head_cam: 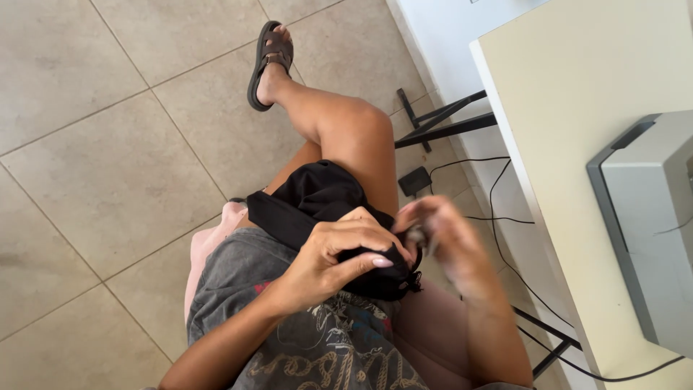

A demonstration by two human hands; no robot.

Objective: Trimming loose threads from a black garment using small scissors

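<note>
Sitting beside a cream rectangular table [577, 108], a person keeps crumpled black fabric [317, 198] on the lap; left hand [339, 253] pinches its edge, blurred right hand [440, 238] beside it, fingers' state unclear.

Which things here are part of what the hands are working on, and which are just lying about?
In hand:
- black fabric, pinched by the left hand
- right hand, blurred, at the fabric's edge; anything it holds is too blurred to tell

Lying about:
- grey machine on the cream table
- black cables and adapter on the floor
</note>
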